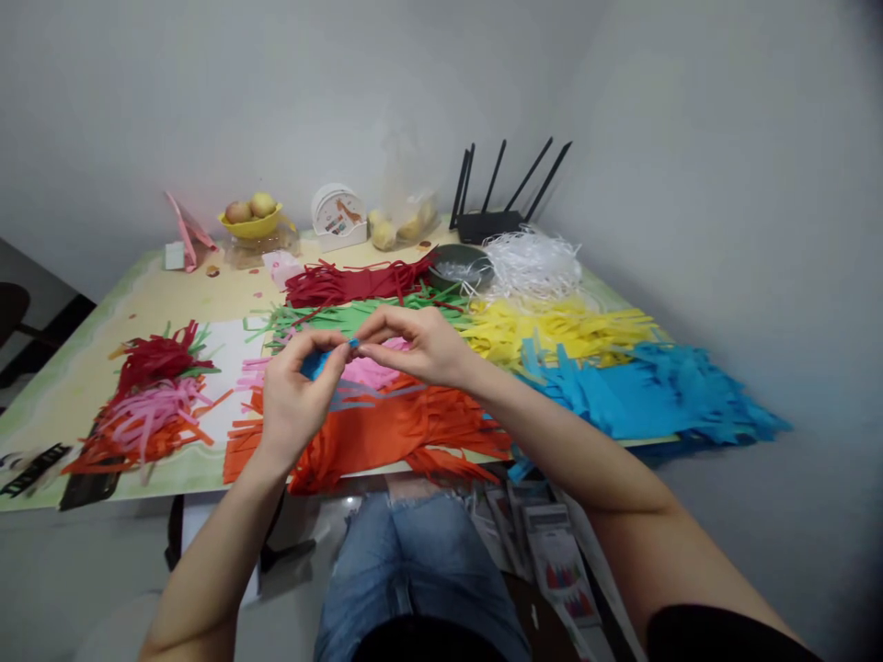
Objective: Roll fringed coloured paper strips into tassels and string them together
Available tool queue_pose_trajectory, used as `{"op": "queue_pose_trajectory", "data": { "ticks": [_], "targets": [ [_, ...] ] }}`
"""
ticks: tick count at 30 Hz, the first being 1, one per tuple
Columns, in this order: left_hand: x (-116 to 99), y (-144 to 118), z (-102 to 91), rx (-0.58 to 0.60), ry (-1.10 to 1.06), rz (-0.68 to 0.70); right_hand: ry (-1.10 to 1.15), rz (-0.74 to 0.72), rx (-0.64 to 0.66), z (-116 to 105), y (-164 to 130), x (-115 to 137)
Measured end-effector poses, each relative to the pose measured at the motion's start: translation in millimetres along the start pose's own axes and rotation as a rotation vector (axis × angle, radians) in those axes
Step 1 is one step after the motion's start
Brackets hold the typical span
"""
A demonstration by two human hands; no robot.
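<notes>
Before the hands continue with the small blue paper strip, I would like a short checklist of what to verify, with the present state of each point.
1. Both hands on the blue strip: ok, left hand and right hand pinch it between the fingertips.
2. Strip held above the table, free of the piles: ok.
3. Strip fully rolled or folded: cannot tell, the fingers hide most of it.
4. More blue paper within reach: ok, the blue pile lies at the right.
5. Piles stay on the table: not ok, the orange pile hangs over the near edge.
</notes>
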State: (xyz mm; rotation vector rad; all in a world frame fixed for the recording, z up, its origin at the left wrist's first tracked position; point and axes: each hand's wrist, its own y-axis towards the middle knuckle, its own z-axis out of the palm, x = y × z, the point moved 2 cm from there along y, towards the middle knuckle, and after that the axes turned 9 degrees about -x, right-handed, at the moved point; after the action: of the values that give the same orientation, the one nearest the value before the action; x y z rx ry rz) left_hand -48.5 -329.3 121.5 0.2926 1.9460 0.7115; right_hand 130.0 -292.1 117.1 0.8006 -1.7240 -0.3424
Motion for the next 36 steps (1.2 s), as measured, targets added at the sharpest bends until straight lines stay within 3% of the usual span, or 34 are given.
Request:
{"op": "queue_pose_trajectory", "data": {
  "ticks": [5,11,18,26,32,36],
  "targets": [
    [-6.5,-2.4,-7.7,0.041,0.138,0.112,0.123,0.101,-0.014,3.2,-2.0,0.2],
    [-5.6,-1.6,-10.2,0.099,0.089,0.095,0.332,0.206,-0.006,10.0,-5.5,-1.5],
    [-2.8,-16.8,0.6,-0.093,0.001,0.035,0.373,0.268,-0.197,25.9,-13.4,0.1],
    [2.6,-30.0,7.7,-0.272,0.196,0.309,0.521,0.294,-0.291,42.3,-19.8,-3.9],
    [2.5,-23.2,5.8,-0.166,-0.11,0.019,0.561,0.307,-0.304,45.3,-21.2,-1.6],
    [3.9,-24.3,5.4,-0.132,-0.212,-0.056,0.572,0.313,-0.313,48.3,-20.6,-0.2]
  ]
}}
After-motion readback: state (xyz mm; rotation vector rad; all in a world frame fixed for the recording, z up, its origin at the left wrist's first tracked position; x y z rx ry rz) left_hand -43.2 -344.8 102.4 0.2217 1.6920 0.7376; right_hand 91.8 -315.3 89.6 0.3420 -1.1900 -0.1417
